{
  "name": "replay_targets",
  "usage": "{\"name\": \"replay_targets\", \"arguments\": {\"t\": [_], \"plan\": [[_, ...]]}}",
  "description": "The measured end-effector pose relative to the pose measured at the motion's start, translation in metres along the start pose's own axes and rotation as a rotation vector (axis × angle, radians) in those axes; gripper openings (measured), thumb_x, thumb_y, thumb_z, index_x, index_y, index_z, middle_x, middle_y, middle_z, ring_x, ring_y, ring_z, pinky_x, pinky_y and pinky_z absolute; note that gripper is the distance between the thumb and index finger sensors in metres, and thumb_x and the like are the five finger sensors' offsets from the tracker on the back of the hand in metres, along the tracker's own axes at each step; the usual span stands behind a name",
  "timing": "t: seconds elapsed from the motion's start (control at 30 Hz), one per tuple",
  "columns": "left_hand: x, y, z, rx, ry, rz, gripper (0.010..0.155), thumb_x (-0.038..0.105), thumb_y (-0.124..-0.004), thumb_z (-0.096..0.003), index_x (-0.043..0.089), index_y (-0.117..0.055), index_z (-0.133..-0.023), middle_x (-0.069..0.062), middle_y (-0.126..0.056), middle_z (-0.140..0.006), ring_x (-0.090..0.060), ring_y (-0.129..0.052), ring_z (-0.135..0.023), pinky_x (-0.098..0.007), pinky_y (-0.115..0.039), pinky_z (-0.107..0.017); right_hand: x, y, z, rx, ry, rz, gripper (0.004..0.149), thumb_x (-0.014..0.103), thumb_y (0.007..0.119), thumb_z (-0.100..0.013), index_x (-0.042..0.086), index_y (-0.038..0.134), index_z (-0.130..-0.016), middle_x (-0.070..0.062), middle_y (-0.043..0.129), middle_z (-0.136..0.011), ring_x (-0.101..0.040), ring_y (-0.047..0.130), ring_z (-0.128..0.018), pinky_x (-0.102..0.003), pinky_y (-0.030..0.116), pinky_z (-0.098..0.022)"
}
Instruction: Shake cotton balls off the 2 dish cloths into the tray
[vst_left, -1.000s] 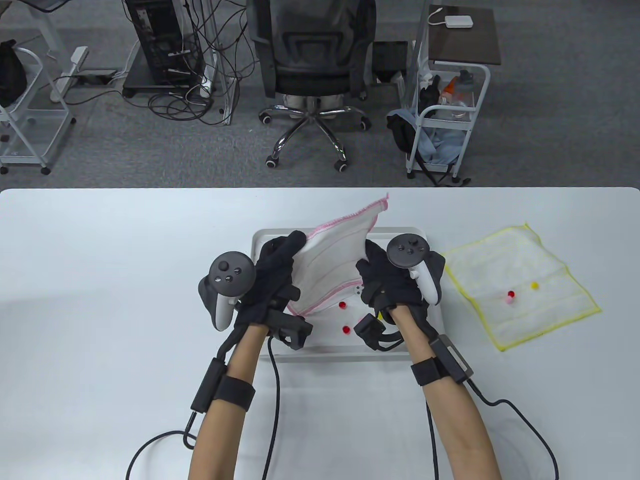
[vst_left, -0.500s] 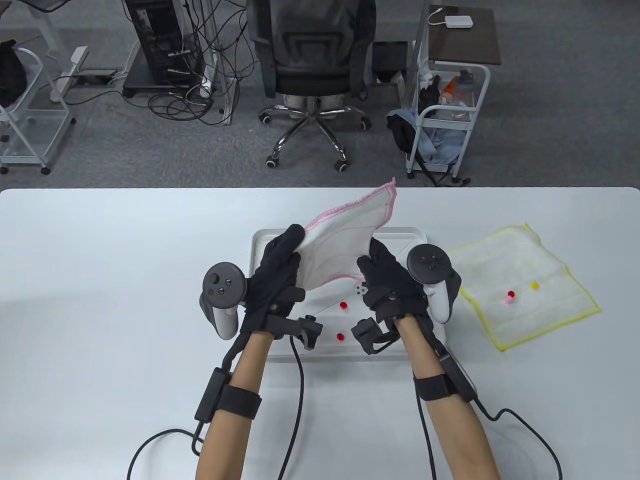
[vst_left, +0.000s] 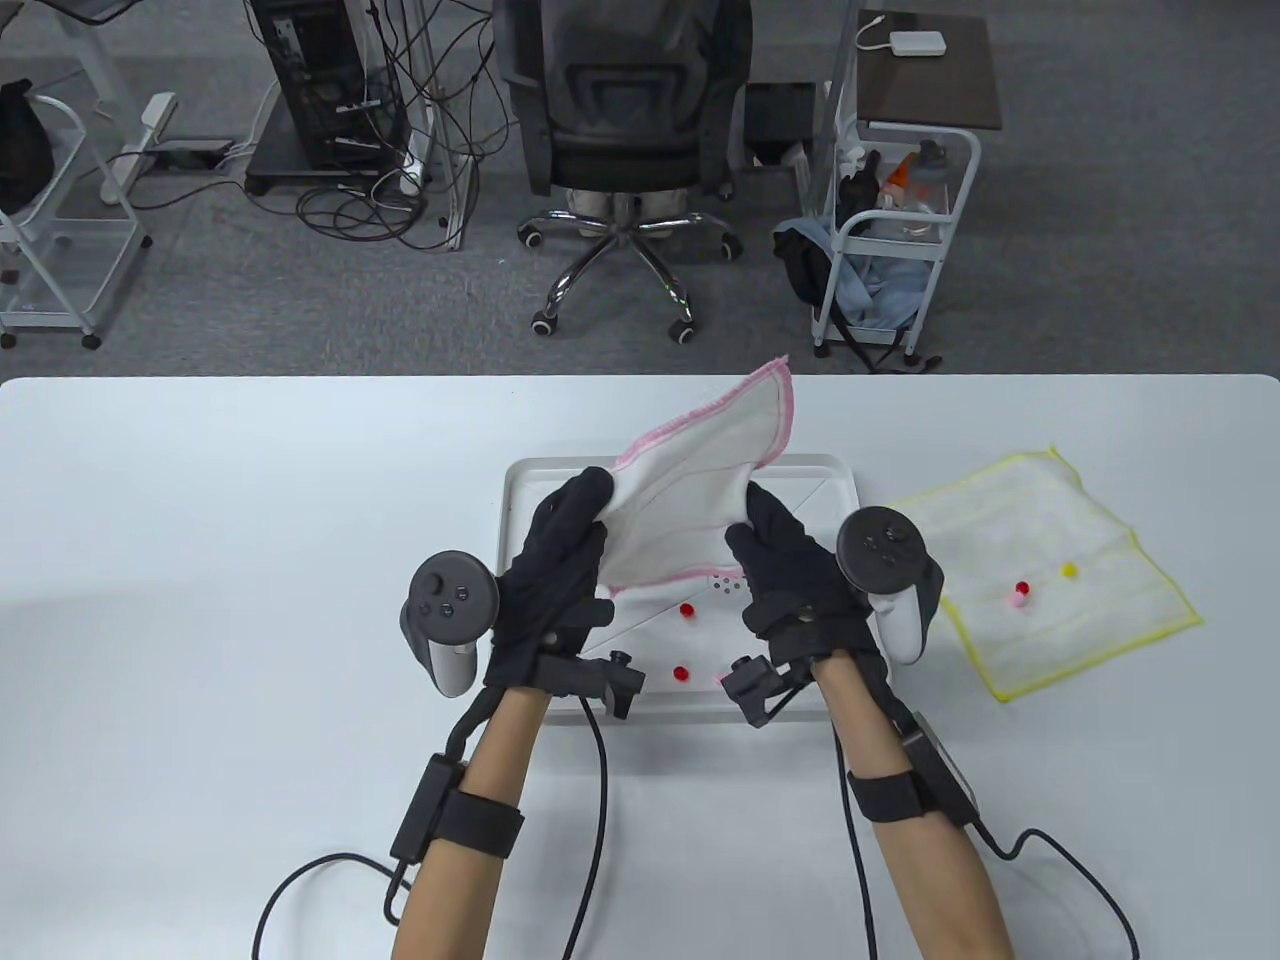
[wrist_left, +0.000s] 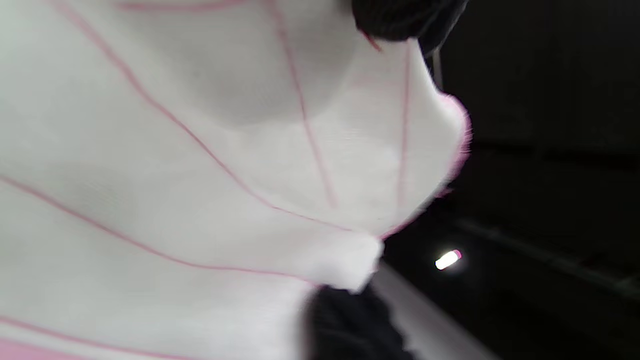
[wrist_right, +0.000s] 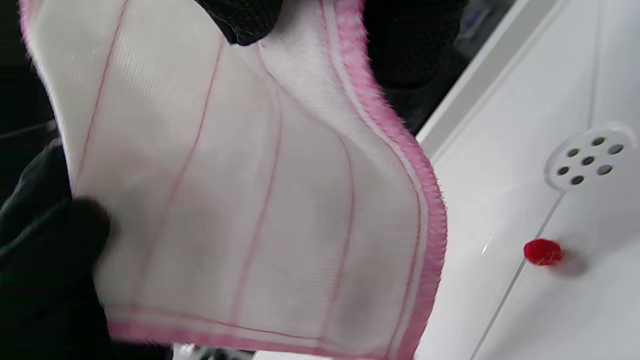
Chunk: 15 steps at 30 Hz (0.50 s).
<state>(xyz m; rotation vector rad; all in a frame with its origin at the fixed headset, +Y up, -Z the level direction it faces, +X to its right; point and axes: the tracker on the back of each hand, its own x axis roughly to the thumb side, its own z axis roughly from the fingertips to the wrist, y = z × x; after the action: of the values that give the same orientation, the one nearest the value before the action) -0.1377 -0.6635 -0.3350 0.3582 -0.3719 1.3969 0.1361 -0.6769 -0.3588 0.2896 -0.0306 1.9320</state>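
Pink-edged white cloth (vst_left: 700, 480) is what we see lifted over the white tray (vst_left: 520, 480) in the middle of the bench (vst_left: 200, 550). Our left hand (vst_left: 545, 590) pinches its left edge and our right hand (vst_left: 795, 580) pinches its right edge, each grip closed on the fabric with curled fingers, and the far corner of the cloth stands up past the tray's back rim.

From above, two red cotton balls (vst_left: 686, 610) (vst_left: 682, 674) lie on the tray floor between our wrists, just beside a small round drain (vst_left: 728, 580) with holes. To the right of the tray, the yellow-edged cloth (vst_left: 1050, 570) lies flat on the bench, touching or nearly touching the tray's side, with a red ball (vst_left: 1022, 588), a pink ball (vst_left: 1019, 601) just beside it, and a yellow ball (vst_left: 1070, 571) resting on it.

The right wrist view gives us what the overhead cannot: the fuzzy pink hem, the thin pink stripes across the weave, black fingertips (wrist_right: 240, 20) clamped on the top edge, and one red ball on the tray floor below the drain holes. The left wrist view is blurred and almost filled by the cloth; we make out only the stripes, a dark gloved finger at the top, and a small bright spot against a dark background. Neither wrist view shows the yellow-edged cloth.
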Motion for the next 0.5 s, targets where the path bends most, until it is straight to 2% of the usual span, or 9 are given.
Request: {"name": "replay_targets", "arguments": {"t": [0.03,0.07,0.1,0.13,0.17,0.27,0.33,0.4,0.5], "plan": [[0.001,0.000,-0.001,-0.019,-0.022,-0.012,0.048,0.025,-0.069,-0.0566,0.043,-0.064,-0.101,-0.001,-0.065,-0.108,-0.025,-0.080,-0.093,-0.039,-0.083,-0.067,-0.001,0.001,0.002,-0.142,-0.010,-0.084,0.046,0.022,0.067,-0.057,0.026,0.056,-0.101,-0.001,0.066,-0.105,-0.030,0.077,-0.087,-0.045,0.070,-0.066],[-0.002,0.002,-0.005,-0.042,-0.002,-0.068,0.048,0.026,-0.069,-0.0569,0.045,-0.063,-0.101,0.000,-0.065,-0.108,-0.024,-0.080,-0.093,-0.038,-0.083,-0.068,-0.005,0.002,-0.001,-0.186,0.022,-0.112,0.045,0.022,0.068,-0.056,0.026,0.057,-0.100,0.000,0.067,-0.104,-0.030,0.077,-0.087,-0.046,0.069,-0.066],[-0.008,0.005,-0.006,-0.055,0.060,-0.120,0.048,0.028,-0.068,-0.0572,0.044,-0.060,-0.101,-0.001,-0.063,-0.108,-0.025,-0.080,-0.093,-0.037,-0.083,-0.068,-0.009,0.003,-0.007,-0.122,0.093,-0.062,0.045,0.020,0.068,-0.056,0.024,0.058,-0.100,-0.003,0.067,-0.104,-0.032,0.077,-0.086,-0.047,0.070,-0.064],[-0.008,0.005,-0.005,-0.047,0.069,-0.107,0.048,0.028,-0.067,-0.0576,0.043,-0.059,-0.102,-0.002,-0.062,-0.109,-0.025,-0.079,-0.092,-0.036,-0.083,-0.067,-0.012,0.003,-0.012,-0.005,0.132,0.004,0.046,0.020,0.067,-0.056,0.020,0.055,-0.101,-0.006,0.065,-0.104,-0.034,0.077,-0.085,-0.047,0.071,-0.063],[-0.005,0.005,-0.001,-0.014,0.053,-0.036,0.047,0.027,-0.068,-0.0568,0.042,-0.062,-0.101,-0.003,-0.064,-0.107,-0.026,-0.082,-0.090,-0.035,-0.085,-0.065,-0.011,0.003,-0.006,0.102,0.057,0.037,0.046,0.022,0.064,-0.058,0.022,0.050,-0.102,-0.003,0.061,-0.106,-0.031,0.074,-0.088,-0.045,0.069,-0.066],[0.000,0.015,0.005,0.002,0.033,0.048,0.046,0.025,-0.069,-0.0566,0.042,-0.065,-0.100,-0.003,-0.070,-0.105,-0.023,-0.088,-0.085,-0.032,-0.089,-0.060,-0.008,-0.001,0.007,-0.140,-0.026,-0.081,0.047,0.021,0.069,-0.056,0.021,0.057,-0.101,-0.005,0.067,-0.104,-0.033,0.078,-0.085,-0.047,0.071,-0.064],[-0.003,0.037,0.006,0.080,0.091,0.051,0.046,0.026,-0.068,-0.0565,0.041,-0.065,-0.100,-0.004,-0.072,-0.103,-0.021,-0.091,-0.081,-0.027,-0.092,-0.056,-0.010,-0.006,0.010,0.008,-0.019,-0.046,0.052,0.027,0.071,-0.056,0.020,0.052,-0.104,-0.008,0.061,-0.107,-0.036,0.073,-0.088,-0.049,0.068,-0.065],[-0.007,0.062,0.011,0.147,0.141,0.101,0.046,0.025,-0.068,-0.0566,0.039,-0.065,-0.100,-0.006,-0.072,-0.102,-0.022,-0.092,-0.081,-0.026,-0.092,-0.055,-0.012,-0.014,0.016,0.088,0.003,0.031,0.060,0.032,0.071,-0.057,0.019,0.041,-0.107,-0.011,0.049,-0.112,-0.040,0.066,-0.094,-0.053,0.064,-0.068],[-0.015,0.105,0.028,0.309,0.207,0.189,0.046,0.025,-0.068,-0.0569,0.040,-0.064,-0.100,-0.005,-0.072,-0.103,-0.022,-0.091,-0.081,-0.025,-0.092,-0.056,-0.013,-0.033,0.033,-0.015,-0.043,0.124,0.062,0.035,0.071,-0.056,0.019,0.041,-0.108,-0.012,0.049,-0.112,-0.040,0.063,-0.096,-0.054,0.063,-0.068]]}}
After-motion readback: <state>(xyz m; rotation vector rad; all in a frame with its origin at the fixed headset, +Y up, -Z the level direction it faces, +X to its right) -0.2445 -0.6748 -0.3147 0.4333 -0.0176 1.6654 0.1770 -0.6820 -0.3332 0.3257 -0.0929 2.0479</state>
